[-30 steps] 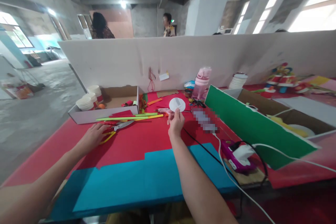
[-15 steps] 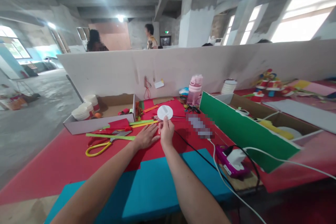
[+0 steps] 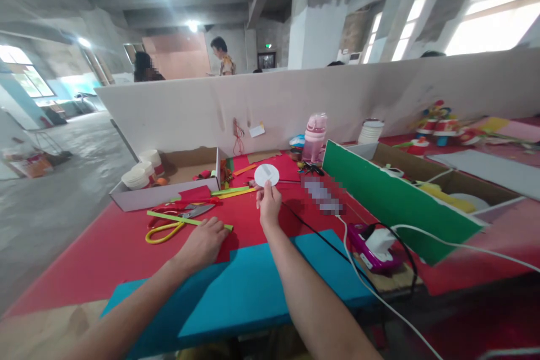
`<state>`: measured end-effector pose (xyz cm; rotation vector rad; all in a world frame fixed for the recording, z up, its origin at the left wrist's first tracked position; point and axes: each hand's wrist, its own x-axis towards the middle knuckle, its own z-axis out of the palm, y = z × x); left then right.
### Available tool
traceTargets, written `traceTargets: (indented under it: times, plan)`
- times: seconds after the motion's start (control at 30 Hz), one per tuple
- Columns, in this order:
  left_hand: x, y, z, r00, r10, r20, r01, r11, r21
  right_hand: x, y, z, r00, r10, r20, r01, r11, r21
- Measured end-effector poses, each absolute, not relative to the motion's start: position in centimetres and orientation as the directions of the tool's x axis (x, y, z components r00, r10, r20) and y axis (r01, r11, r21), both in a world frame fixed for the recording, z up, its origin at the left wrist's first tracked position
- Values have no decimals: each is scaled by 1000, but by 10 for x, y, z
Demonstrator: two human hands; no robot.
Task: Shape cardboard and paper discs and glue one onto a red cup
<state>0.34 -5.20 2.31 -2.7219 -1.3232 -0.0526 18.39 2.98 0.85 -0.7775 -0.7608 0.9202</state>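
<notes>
Red covering (image 3: 97,247) below, right hand (image 3: 269,203) pinches white disc (image 3: 265,174), best by its rim; left hand (image 3: 204,242), grip unclear, overlies green strip (image 3: 172,217)

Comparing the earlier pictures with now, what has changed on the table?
The left hand moved right, from the yellow-looped metal scissors, and is now on a narrow light-green strip, which came nearer and lies across the scissors. The right hand still holds the round white disc; the pink bottle stayed.
</notes>
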Motion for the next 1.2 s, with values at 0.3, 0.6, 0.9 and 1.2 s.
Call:
traceTargets:
  times: [0.3,0.6,0.9,1.2]
  plan:
    - [18,-2,-1,599,770,221,749,-636,186,186,29,12,412,878,244,-336,396,-855]
    - [32,-24,-19,593,780,202,791,-611,37,186,29,4,374,894,245,-318,372,-872]
    - [-150,-128,13,423,906,-13,903,-422,-75,179,23,7,339,900,274,-388,399,-830]
    - [-151,-151,36,204,977,62,979,-204,-11,178,22,9,338,908,248,-413,380,-828]
